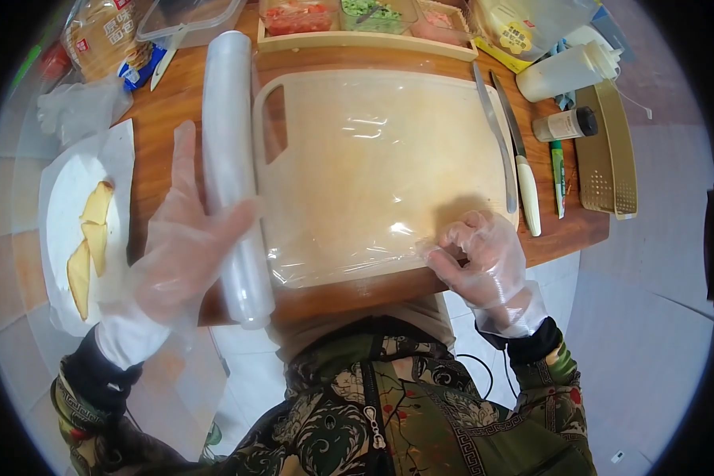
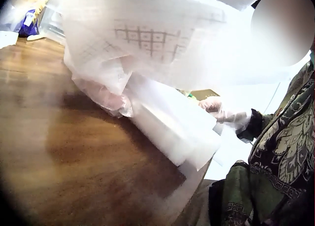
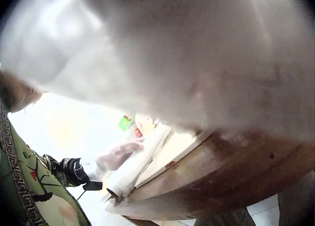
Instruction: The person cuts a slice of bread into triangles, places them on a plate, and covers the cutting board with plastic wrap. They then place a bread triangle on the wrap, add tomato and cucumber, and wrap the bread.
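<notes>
A roll of clear plastic film [image 1: 232, 159] stands lengthwise along the left side of the pale cutting board [image 1: 460, 99]. My gloved left hand [image 1: 184, 250] lies against the roll, thumb across its top and index finger straight along its left side; the left wrist view shows this hand [image 2: 101, 95] beside the roll [image 2: 162, 132]. Clear film [image 1: 357, 214] spreads from the roll over the board. At the board's lower right, my gloved right hand [image 1: 484, 258] pinches the film's edge between thumb and fingers.
Yellow slices [image 1: 95, 238] lie on white paper at left. Two knives, one white-handled [image 1: 527, 198], lie at the board's right. Beyond are a seasoning jar [image 1: 563, 124], squeeze bottle [image 1: 563, 73] and brown basket [image 1: 611, 178]. A wooden tray [image 1: 357, 40] holds food containers behind the board.
</notes>
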The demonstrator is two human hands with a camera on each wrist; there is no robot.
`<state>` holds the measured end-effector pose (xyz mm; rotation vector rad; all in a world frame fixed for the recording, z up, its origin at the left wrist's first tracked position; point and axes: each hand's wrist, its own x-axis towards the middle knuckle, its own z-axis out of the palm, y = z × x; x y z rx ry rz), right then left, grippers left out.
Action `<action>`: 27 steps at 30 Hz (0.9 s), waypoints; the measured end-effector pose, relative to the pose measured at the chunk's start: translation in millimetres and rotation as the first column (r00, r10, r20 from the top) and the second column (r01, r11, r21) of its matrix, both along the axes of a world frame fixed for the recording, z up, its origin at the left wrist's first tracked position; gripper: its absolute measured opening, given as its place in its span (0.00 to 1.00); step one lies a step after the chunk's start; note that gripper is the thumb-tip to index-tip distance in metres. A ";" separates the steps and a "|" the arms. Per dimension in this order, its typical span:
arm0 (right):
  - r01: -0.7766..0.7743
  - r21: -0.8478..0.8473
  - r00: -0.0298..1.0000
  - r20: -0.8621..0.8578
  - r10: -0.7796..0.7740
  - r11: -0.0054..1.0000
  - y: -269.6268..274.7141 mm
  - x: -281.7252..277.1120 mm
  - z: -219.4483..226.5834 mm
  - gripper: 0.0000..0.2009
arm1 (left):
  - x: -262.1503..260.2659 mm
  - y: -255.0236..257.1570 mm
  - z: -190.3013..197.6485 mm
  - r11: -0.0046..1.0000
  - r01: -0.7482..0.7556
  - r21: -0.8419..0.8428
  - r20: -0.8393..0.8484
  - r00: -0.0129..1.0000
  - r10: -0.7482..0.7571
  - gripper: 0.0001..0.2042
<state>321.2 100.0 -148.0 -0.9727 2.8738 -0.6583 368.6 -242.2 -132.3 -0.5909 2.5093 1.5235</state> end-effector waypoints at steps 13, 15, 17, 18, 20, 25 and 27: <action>0.014 0.027 0.993 0.113 -0.017 1.000 1.9 -4.0 1.7 0.11 | 0.0 -3.5 -2.8 0.981 0.073 0.181 -0.045 0.997 -0.066 0.47; 0.015 0.045 0.989 0.144 -0.021 0.999 1.3 -4.3 3.9 0.11 | -0.3 -3.1 1.4 0.996 0.069 0.060 -0.016 0.998 -0.068 0.47; 0.019 0.054 0.990 0.137 -0.026 0.998 0.6 -3.4 4.2 0.10 | 1.7 -6.0 -2.5 0.996 0.071 0.061 -0.035 0.997 -0.069 0.47; 0.023 0.062 0.991 0.130 -0.031 0.998 0.3 -3.2 4.3 0.10 | 2.9 -8.0 -5.3 0.995 0.074 0.061 -0.055 0.996 -0.071 0.47; 0.019 0.062 0.992 0.124 -0.026 0.998 0.8 -3.3 3.9 0.10 | 3.8 -12.5 -10.7 0.993 0.095 -0.074 -0.083 0.991 -0.101 0.48; -0.021 0.029 0.992 0.126 0.017 0.999 7.7 -5.6 2.3 0.09 | -0.2 -10.5 -2.2 0.977 0.109 -0.184 -0.023 0.993 -0.115 0.50; 0.177 -0.186 0.909 0.408 -0.088 0.967 10.2 -2.5 3.6 0.08 | 0.8 -11.1 -1.3 0.973 0.122 -0.198 0.000 0.992 -0.124 0.50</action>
